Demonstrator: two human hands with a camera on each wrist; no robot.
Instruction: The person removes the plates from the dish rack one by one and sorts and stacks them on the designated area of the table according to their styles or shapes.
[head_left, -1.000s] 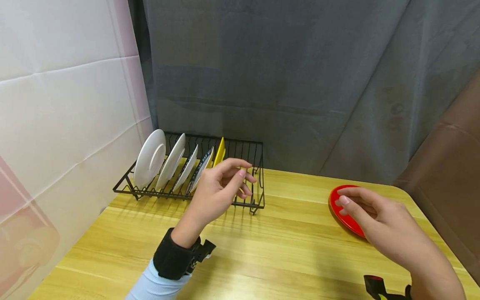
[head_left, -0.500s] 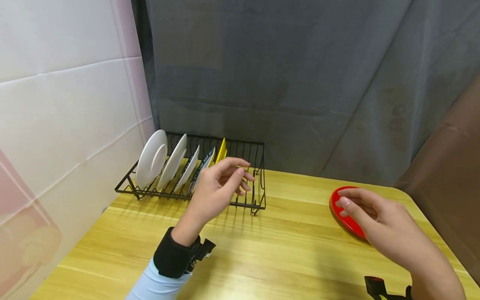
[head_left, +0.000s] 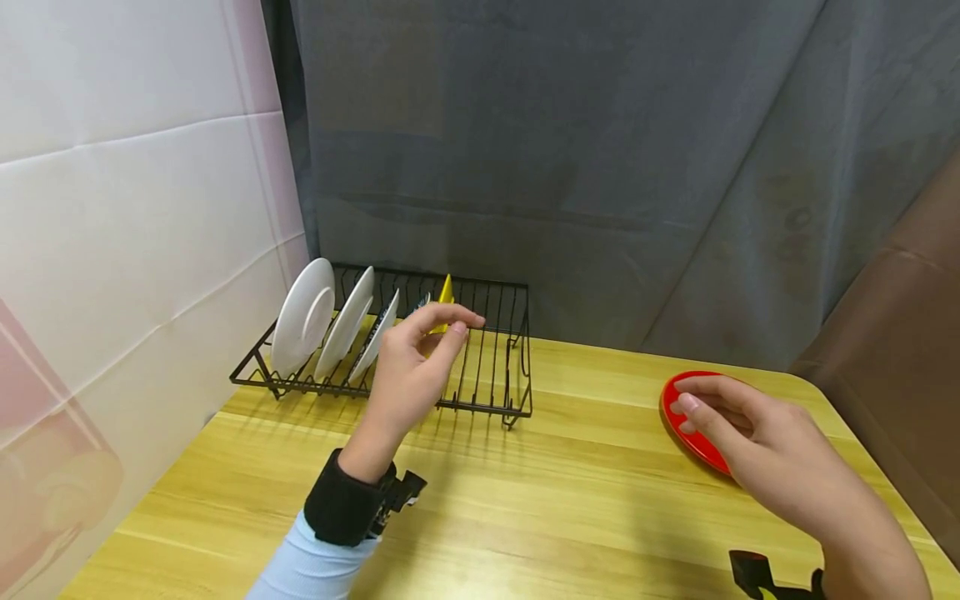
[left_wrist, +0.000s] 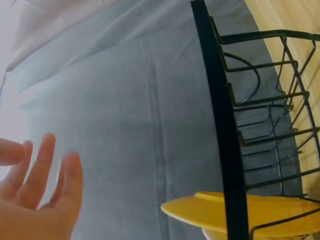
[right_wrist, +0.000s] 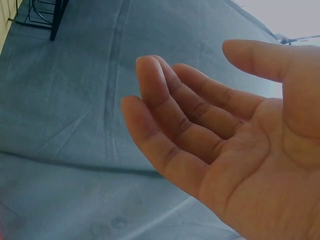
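My left hand (head_left: 412, 367) hovers in front of the black wire dish rack (head_left: 487, 408), fingers loosely bent and holding nothing. Behind it a yellow plate (head_left: 447, 290) stands on edge in the rack, partly hidden; the left wrist view shows that yellow plate (left_wrist: 200, 207) leaning among the wires. Further left in the rack stand two white plates (head_left: 302, 317) and a smaller dark-patterned plate (head_left: 377, 337). Another patterned plate is mostly covered by the hand. On the right, my right hand (head_left: 780, 450) hangs relaxed above a red plate (head_left: 701, 442), its palm bare in the right wrist view.
The rack stands on a wooden table (head_left: 525, 517) at the back left. A grey curtain (head_left: 562, 167) hangs behind, a white sheet (head_left: 135, 208) closes the left side, and a brown cloth (head_left: 900, 333) the right.
My left hand has shifted a little left and upward, and now covers more of the patterned plate beside the yellow one. The right hand and the plates stay where they were.
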